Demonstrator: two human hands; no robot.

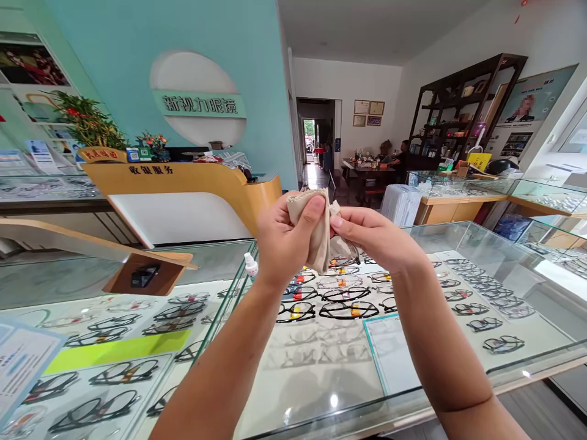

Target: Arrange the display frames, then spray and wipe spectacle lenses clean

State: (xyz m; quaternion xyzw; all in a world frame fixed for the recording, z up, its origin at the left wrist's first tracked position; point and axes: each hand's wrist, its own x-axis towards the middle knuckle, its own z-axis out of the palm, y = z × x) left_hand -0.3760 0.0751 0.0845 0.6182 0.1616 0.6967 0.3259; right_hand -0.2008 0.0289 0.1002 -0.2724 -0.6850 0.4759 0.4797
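Observation:
A folded beige cloth is held up over the glass counter, in the middle of the head view. My left hand is closed around it, thumb pressed on its near face. From the other side, my right hand pinches a bunched part of the same cloth between thumb and fingers. Just under the right fingers a bit of dark rim shows; I cannot tell whether it is held in the cloth or lies in the case below. Whatever the cloth may wrap is hidden.
Below my hands, a glass display case contains rows of eyeglasses. A small white spray bottle stands left of my left hand. A wooden-framed mirror or stand juts in at left. A person sits at a far table.

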